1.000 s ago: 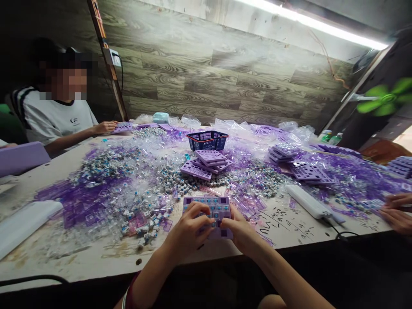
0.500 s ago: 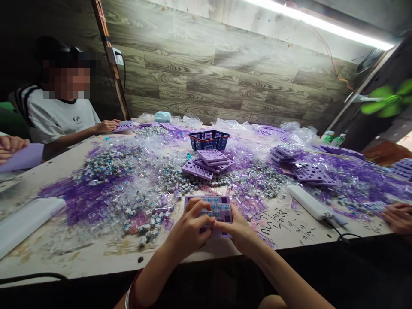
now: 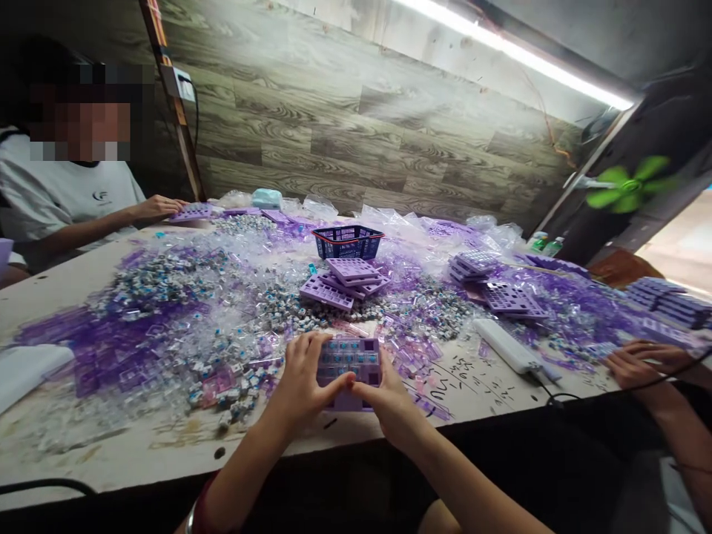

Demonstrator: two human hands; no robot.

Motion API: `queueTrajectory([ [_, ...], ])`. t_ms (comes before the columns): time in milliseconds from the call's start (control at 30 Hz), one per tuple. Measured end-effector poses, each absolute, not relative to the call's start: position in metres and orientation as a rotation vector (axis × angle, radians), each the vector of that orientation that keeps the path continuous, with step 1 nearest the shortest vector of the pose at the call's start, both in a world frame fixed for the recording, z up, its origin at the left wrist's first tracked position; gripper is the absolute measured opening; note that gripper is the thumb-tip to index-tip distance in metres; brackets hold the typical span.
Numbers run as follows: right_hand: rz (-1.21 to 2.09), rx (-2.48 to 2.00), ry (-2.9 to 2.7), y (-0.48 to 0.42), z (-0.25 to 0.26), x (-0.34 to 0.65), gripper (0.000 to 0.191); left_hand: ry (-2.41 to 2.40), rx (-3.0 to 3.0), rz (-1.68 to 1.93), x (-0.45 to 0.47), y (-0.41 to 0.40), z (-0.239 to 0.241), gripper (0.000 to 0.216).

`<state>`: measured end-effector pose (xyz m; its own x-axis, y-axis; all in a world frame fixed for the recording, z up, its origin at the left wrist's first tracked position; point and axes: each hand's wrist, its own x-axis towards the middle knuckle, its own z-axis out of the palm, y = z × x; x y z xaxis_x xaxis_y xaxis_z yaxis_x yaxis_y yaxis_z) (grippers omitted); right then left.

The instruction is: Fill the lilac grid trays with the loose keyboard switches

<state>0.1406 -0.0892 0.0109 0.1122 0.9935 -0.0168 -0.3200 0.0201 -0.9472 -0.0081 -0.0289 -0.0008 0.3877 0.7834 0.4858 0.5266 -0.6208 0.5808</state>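
A purple plate with square holes [image 3: 356,360] is held between my two hands just above the table's front edge. Small blue-topped pieces under clear squares fill several of its holes, while some holes at the right side are dark. My left hand [image 3: 305,371] grips the plate's left side, thumb pressing on its face. The right hand [image 3: 392,389] grips the right side, its thumb tip close to the left thumb. Both hands' fingers behind the plate are hidden. Beyond the plate, similar purple plates [image 3: 348,282] lie in a loose stack.
Loose blue-and-white switch-like pieces [image 3: 161,285] and purple clear squares [image 3: 122,348] cover the table. A dark blue basket [image 3: 348,243] stands at the back. A white lamp-like bar [image 3: 506,345] lies right. A co-worker's hand [image 3: 161,205] is at left, another's [image 3: 634,363] at right.
My left hand has opened from its bunched pose over the plate's face and now holds the plate's left side. The view has turned slightly right, showing more of the right co-worker's arms.
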Motion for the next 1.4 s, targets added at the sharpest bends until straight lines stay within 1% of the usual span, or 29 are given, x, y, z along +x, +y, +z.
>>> queueTrajectory([
  [67, 1.271, -0.993, -0.884, -0.090, 0.011, 0.139, 0.061, 1.136, 2.329, 1.090, -0.008, -0.027, -0.003, 0.052],
  [300, 1.285, -0.987, -0.853, -0.091, 0.012, 0.138, 0.057, 1.131, 2.359, 1.141, -0.006, -0.026, -0.006, 0.050],
  [500, 1.247, -1.015, -0.903, -0.090, 0.019, 0.135, 0.058, 1.142, 2.244, 1.181, -0.010, -0.026, 0.000, 0.048],
  [600, 1.209, -1.027, -0.933, -0.091, 0.021, 0.132, 0.056, 1.181, 2.250, 1.197, -0.009, -0.029, 0.008, 0.052],
  [733, 1.147, -1.104, -0.962, -0.094, 0.022, 0.128, 0.054, 1.431, 2.368, 1.166, 0.005, -0.036, 0.023, 0.062],
  [800, 1.115, -1.098, -0.966, -0.096, 0.021, 0.126, 0.055, 1.487, 2.450, 1.128, 0.014, -0.038, 0.028, 0.064],
  [933, 1.106, -1.121, -0.910, -0.097, 0.016, 0.125, 0.053, 1.492, 2.493, 1.060, 0.026, -0.038, 0.029, 0.059],
  [1100, 1.133, -1.082, -0.883, -0.096, 0.011, 0.125, 0.056, 1.483, 2.574, 1.001, 0.027, -0.035, 0.026, 0.054],
  [1233, 1.122, -1.076, -0.873, -0.096, 0.008, 0.126, 0.056, 1.469, 2.606, 1.025, 0.028, -0.034, 0.023, 0.049],
  [1400, 1.097, -1.087, -0.940, -0.093, 0.008, 0.129, 0.056, 1.503, 2.593, 1.022, 0.028, -0.031, 0.025, 0.050],
])
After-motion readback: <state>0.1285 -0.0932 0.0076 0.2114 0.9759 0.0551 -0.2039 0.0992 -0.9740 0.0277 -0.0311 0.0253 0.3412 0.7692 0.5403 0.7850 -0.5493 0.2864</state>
